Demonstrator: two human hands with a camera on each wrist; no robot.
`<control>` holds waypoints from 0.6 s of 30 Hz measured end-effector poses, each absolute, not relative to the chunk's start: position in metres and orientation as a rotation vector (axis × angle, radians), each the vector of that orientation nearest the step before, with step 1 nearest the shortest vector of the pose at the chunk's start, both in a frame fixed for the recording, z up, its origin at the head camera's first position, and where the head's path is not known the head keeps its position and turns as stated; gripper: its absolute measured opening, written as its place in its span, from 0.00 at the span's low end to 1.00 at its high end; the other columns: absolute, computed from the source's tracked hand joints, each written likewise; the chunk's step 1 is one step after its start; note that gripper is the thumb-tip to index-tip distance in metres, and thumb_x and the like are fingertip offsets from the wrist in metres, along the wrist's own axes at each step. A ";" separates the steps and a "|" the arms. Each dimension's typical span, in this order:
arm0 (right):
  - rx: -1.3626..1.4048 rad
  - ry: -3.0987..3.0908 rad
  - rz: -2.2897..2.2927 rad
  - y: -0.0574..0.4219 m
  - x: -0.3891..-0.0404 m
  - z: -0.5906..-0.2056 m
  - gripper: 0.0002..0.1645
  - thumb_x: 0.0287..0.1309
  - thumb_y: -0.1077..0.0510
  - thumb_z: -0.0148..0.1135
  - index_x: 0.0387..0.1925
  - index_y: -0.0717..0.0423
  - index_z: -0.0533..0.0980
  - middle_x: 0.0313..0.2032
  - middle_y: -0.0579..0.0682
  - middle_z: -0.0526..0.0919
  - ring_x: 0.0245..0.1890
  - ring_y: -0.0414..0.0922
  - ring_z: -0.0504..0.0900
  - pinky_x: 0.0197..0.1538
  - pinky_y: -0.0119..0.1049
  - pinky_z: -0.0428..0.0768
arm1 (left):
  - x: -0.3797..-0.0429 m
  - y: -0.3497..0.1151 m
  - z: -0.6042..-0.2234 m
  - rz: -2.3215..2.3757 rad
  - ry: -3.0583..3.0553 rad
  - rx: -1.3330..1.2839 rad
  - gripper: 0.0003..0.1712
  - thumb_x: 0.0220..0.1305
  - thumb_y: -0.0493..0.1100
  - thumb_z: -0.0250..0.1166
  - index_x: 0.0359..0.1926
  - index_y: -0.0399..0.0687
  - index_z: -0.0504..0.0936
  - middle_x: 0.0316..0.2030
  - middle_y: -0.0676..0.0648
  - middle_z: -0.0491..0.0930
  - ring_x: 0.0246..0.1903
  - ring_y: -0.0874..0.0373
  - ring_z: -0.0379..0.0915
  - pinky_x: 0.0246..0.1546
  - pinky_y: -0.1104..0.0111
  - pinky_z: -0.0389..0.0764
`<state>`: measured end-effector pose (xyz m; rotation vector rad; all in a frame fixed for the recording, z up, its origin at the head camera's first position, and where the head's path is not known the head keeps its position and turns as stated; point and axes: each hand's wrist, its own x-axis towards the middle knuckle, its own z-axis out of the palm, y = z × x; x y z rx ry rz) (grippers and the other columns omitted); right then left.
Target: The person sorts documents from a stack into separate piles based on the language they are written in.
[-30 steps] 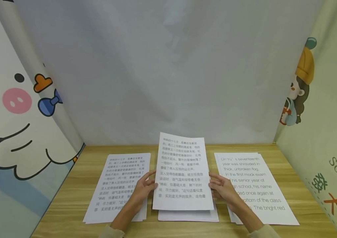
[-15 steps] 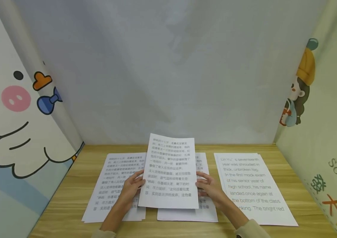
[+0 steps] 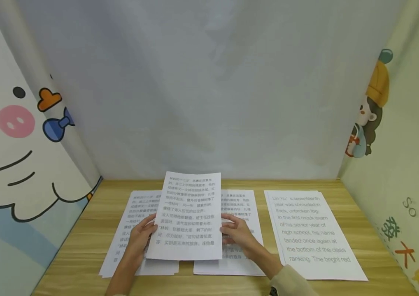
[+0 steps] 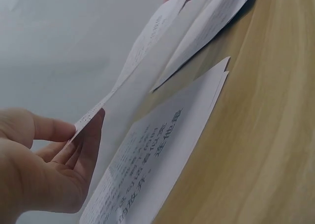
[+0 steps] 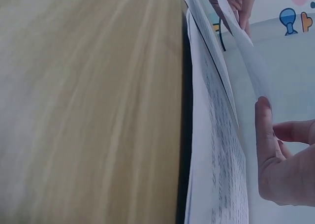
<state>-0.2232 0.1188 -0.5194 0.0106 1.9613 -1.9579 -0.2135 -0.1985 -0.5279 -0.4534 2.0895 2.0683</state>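
Observation:
A sheet of paper (image 3: 189, 218) printed in Chinese is held up above the table, tilted, between both hands. My left hand (image 3: 140, 238) pinches its left edge, thumb on the printed face and fingers behind, as the left wrist view shows. The right edge is pinched by my right hand (image 3: 240, 236). Below and to the left lies a stack of Chinese-printed pages (image 3: 120, 246), partly covered by the raised sheet. Another such stack, the middle pile (image 3: 237, 205), lies under the right hand, its left part hidden.
At the right lies a stack of pages printed in English (image 3: 313, 234). All the piles rest on a wooden table (image 3: 80, 234). A pale curtain (image 3: 209, 90) stands behind it, with cartoon-printed cloths at left and right.
Both hands have carried the sheet leftward, from above the middle pile to between it and the left stack. More of the middle pile and the English pages now shows.

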 end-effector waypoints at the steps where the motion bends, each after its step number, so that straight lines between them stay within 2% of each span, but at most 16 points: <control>1: 0.009 1.963 -1.952 0.113 -0.224 -0.520 0.33 0.68 0.64 0.59 0.72 0.63 0.65 0.47 0.53 0.87 0.38 0.41 0.88 0.39 0.33 0.89 | -0.213 -0.203 -0.528 2.072 2.083 -0.465 0.32 0.76 0.40 0.54 0.77 0.48 0.61 0.69 0.38 0.67 0.48 0.66 0.77 0.45 0.76 0.82; 5: -0.020 1.941 -1.948 0.091 -0.225 -0.522 0.33 0.67 0.65 0.59 0.72 0.64 0.65 0.48 0.55 0.87 0.38 0.41 0.88 0.40 0.35 0.90 | -0.211 -0.222 -0.530 2.102 2.032 -0.537 0.32 0.77 0.41 0.52 0.79 0.49 0.59 0.68 0.43 0.66 0.48 0.70 0.76 0.46 0.79 0.81; 11: -0.065 1.907 -1.950 0.067 -0.223 -0.522 0.34 0.66 0.65 0.60 0.72 0.64 0.65 0.48 0.57 0.86 0.39 0.42 0.89 0.41 0.36 0.90 | -0.205 -0.245 -0.531 2.142 1.977 -0.611 0.33 0.78 0.40 0.51 0.79 0.49 0.58 0.61 0.51 0.71 0.43 0.74 0.77 0.44 0.77 0.83; 14: -0.066 1.896 -1.951 0.056 -0.224 -0.521 0.33 0.66 0.65 0.60 0.71 0.64 0.65 0.45 0.54 0.86 0.37 0.41 0.88 0.41 0.36 0.90 | -0.204 -0.257 -0.532 2.144 1.966 -0.636 0.33 0.77 0.41 0.51 0.79 0.49 0.58 0.64 0.50 0.70 0.42 0.75 0.77 0.43 0.77 0.82; 18: -0.069 1.871 -1.971 0.041 -0.223 -0.521 0.33 0.65 0.67 0.60 0.70 0.65 0.66 0.42 0.51 0.85 0.33 0.38 0.86 0.38 0.35 0.90 | -0.202 -0.272 -0.533 2.118 1.964 -0.653 0.34 0.77 0.41 0.51 0.80 0.50 0.57 0.72 0.44 0.63 0.42 0.75 0.76 0.43 0.76 0.82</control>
